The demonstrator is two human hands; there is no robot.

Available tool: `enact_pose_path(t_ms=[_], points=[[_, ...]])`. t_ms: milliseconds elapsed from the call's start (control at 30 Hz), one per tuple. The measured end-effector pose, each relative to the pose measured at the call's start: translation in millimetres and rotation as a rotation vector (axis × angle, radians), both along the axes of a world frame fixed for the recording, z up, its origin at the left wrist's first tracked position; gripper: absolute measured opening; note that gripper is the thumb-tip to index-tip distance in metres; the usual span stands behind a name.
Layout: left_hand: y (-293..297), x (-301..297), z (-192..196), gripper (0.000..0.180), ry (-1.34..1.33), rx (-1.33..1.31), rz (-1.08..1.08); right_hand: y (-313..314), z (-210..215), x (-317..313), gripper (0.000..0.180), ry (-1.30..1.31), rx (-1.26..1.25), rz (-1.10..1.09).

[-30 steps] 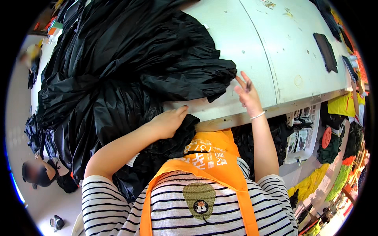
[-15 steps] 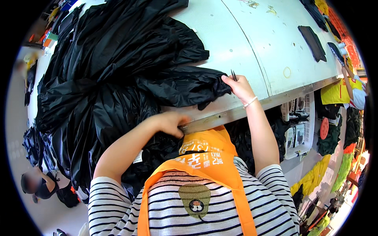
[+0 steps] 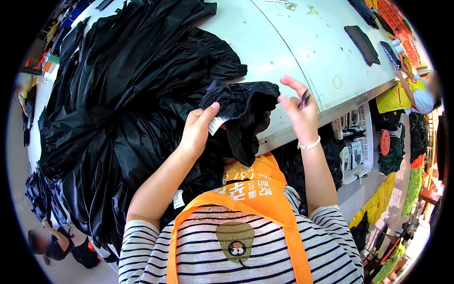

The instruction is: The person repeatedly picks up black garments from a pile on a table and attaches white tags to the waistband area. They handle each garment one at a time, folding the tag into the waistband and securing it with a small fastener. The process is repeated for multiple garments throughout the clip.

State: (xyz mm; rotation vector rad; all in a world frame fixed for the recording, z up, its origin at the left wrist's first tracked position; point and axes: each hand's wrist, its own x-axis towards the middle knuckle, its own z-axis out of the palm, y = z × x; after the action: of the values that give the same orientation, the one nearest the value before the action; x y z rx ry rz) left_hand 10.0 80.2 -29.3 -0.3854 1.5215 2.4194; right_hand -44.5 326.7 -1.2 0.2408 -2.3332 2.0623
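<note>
A black garment's gathered edge is pinched by my left hand, thumb on top. A small white label sticks out beside the thumb. My right hand is just right of this garment, thumb and forefinger apart and not visibly touching it. A small dark pointed tool, which looks like thread snips, stays gripped in its curled fingers. The held part is raised at the table's near edge, its dark inside partly showing. It runs into the big heap of black garments on my left, so its full shape is hidden.
The pale table stretches away to the right, with a folded dark piece on it. Below its edge stands a white plastic crate. A person in yellow and white is at the far right, another person at lower left.
My left hand has come up from the table's edge and taken hold of the garment with the label. My right hand has let go of the cloth, its fingers now apart.
</note>
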Motion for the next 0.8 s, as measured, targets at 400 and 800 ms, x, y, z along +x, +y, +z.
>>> enact_pose_path(t_ms=[400,800], points=[[-17,-14,46,0.055,0.851,-0.956,0.170,-44,28,-6,0.009,0.130,0.250,0.563],[-6,-3,25,0.013,0.709,-0.440,-0.101,-95,-14,-23,0.025,-0.106,-0.322,0.402]])
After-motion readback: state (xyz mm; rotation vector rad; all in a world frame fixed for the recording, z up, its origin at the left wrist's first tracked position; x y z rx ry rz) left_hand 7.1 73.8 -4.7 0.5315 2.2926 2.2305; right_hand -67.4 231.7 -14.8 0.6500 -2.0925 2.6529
